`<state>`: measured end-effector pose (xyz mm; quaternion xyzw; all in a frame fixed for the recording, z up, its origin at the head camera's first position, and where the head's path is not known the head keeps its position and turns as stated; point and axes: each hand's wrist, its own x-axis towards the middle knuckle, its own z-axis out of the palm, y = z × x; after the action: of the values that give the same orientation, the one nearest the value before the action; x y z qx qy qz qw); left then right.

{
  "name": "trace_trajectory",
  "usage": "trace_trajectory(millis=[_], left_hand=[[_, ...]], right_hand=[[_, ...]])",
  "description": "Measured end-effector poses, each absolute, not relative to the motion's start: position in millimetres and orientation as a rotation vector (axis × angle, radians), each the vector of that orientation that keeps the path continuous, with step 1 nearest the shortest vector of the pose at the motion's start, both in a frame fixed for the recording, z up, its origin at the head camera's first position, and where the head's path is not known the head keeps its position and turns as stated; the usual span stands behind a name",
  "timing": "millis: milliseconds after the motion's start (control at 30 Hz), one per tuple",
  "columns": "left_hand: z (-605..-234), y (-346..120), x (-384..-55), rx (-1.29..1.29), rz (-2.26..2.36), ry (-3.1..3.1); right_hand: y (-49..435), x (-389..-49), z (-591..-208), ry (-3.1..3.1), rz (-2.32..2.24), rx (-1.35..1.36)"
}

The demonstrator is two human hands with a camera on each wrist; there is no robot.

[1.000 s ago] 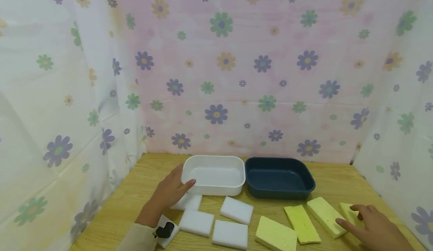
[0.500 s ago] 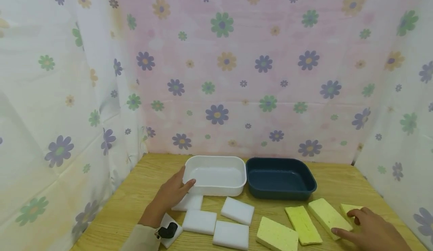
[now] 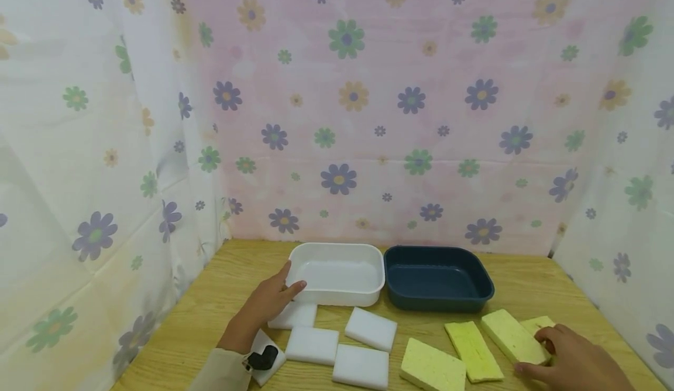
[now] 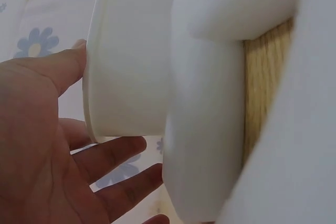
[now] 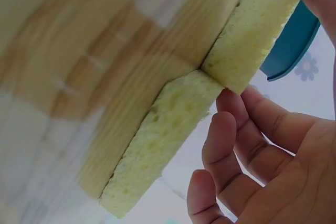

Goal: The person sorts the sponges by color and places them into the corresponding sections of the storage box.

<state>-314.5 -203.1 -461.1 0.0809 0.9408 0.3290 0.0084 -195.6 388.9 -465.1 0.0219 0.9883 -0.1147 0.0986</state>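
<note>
My left hand (image 3: pixel 267 300) is at the left end of a white tray (image 3: pixel 337 294), fingers fairly straight; in the left wrist view its thumb (image 4: pixel 73 66) meets the tray's rim. White sponges (image 3: pixel 313 345) lie below that hand and tray. My right hand (image 3: pixel 576 359) pinches a thick yellow sponge (image 3: pixel 513 337) at its near right end, thumb on one side, fingers on the other. In the right wrist view the fingertips (image 5: pixel 233 106) sit at this sponge's corner, where a second yellow sponge (image 5: pixel 163 140) adjoins it. In the head view the hand partly hides that second sponge.
A dark blue tray (image 3: pixel 437 304) stands right beside the white one. Two more yellow sponges, a thick one (image 3: pixel 433 364) and a thin one (image 3: pixel 474 350), lie on the wooden table (image 3: pixel 195 315). Flowered cloth (image 3: pixel 368 145) rises behind and at both sides.
My right hand has moved slightly left and closed in on the thick yellow sponge; the rightmost sponge has shifted left towards it. My left hand stays at the white tray.
</note>
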Motion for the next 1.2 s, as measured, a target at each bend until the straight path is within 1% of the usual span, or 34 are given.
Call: trace_trajectory(millis=[567,767,1200], left_hand=[[-455,-202,-314,0.219,0.929,2.938],[-456,-202,-315,0.208,0.931,2.934],[-454,-200,-315,0.198,0.934,2.927]], right_hand=[[391,-189,-460,2.946,-0.464,0.086],[388,-188,-453,2.979,-0.447,0.037],[364,-181,-427,3.150,-0.391,-0.118]])
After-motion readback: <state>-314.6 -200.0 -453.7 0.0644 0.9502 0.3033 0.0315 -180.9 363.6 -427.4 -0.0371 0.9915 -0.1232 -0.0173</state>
